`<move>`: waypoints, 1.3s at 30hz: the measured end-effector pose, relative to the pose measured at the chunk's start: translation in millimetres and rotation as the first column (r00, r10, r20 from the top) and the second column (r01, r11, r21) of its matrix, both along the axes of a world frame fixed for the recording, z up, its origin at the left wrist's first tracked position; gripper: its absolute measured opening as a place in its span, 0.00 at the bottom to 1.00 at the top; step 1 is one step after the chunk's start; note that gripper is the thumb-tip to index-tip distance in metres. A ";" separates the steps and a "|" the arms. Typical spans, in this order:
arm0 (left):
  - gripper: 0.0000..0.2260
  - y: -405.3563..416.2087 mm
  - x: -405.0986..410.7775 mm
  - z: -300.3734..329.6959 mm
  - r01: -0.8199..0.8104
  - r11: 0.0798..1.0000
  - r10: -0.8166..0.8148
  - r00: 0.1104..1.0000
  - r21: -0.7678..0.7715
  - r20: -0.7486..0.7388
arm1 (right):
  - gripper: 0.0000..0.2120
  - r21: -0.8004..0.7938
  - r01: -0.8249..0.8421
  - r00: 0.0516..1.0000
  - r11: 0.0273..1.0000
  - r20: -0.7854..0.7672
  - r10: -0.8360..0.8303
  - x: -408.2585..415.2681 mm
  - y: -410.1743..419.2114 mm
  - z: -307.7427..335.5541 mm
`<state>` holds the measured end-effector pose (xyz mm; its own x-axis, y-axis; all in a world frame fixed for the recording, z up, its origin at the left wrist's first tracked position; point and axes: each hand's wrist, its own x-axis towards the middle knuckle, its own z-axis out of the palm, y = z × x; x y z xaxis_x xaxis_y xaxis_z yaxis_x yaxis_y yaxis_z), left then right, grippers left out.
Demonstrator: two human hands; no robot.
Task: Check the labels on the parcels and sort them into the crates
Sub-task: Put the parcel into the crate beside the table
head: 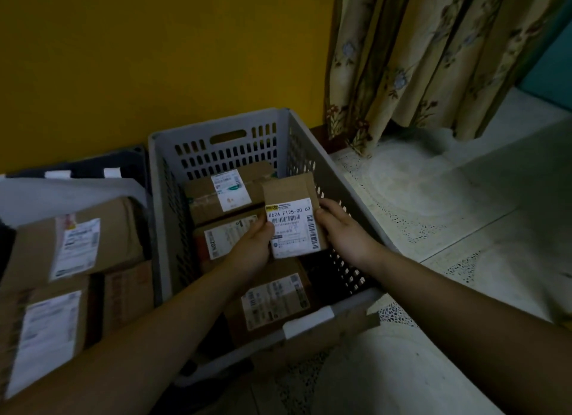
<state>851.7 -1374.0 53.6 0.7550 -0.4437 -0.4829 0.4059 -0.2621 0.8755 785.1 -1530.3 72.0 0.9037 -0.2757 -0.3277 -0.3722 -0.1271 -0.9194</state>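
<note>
Cardboard makes up the small parcel (292, 216), a flat brown box with a white shipping label (292, 227) across its near face, the code and barcode turned up toward the camera. It looks light and stiff, judging by how little of either hand is needed to keep it up, with square edges that give a sure hold; the glossy label is likely the slicker part, so the bare cardboard sides are the better place to take it. It is held up over the right side of the grey slotted crate (216, 129), above the parcels already lying inside. The left hand (252, 244) grips its lower left edge, thumb on the label face and fingers curled behind. The right hand (339, 225) clasps the right edge, thumb on the front near the label's corner and fingers wrapped round the back. Both forearms reach in from the near edge, converging over the crate. Left of it, a darker crate (133, 154) holds larger labelled boxes (77, 241). Behind stand a yellow wall (154, 58) and a flowered curtain (433, 58).
</note>
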 end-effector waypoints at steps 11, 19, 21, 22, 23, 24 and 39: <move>0.13 3.8 0.8 -17.9 0.114 0.993 -0.112 0.992 0.033 -0.052 | 0.27 -0.211 -0.098 0.983 0.972 -0.176 0.061 -12.2 -8.3 -5.3; 0.17 10.4 3.3 -18.6 0.201 0.935 -0.231 0.970 0.293 0.071 | 0.38 -0.686 -0.565 0.813 0.458 -0.557 0.170 -7.7 -8.5 0.5; 0.19 11.8 2.1 -21.6 0.208 0.925 -0.244 0.967 0.318 0.078 | 0.38 -0.674 -0.606 0.782 0.422 -0.603 0.159 -7.5 -5.1 1.5; 0.19 11.2 1.2 -20.8 0.212 0.925 -0.248 0.966 0.314 0.078 | 0.38 -0.673 -0.614 0.774 0.413 -0.616 0.147 -7.2 -4.2 3.0; 0.19 9.9 0.4 -19.5 0.214 0.927 -0.249 0.965 0.309 0.080 | 0.38 -0.671 -0.622 0.766 0.403 -0.628 0.136 -6.5 -4.0 4.1; 0.18 8.8 -0.4 -18.1 0.215 0.924 -0.252 0.964 0.316 0.080 | 0.39 -0.666 -0.636 0.754 0.391 -0.645 0.128 -5.3 -3.6 4.5; 0.36 16.8 4.3 -59.3 0.473 0.541 -0.743 0.656 0.695 0.132 | 0.43 -0.528 -0.707 0.641 0.470 -0.759 0.111 -1.2 8.6 -8.9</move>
<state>856.0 -1357.3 -5.6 0.5697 -0.6110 -0.5497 -0.3728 -0.7882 0.4897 783.9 -1521.7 63.1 0.6766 -0.3162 -0.6649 -0.4230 -0.9061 0.0005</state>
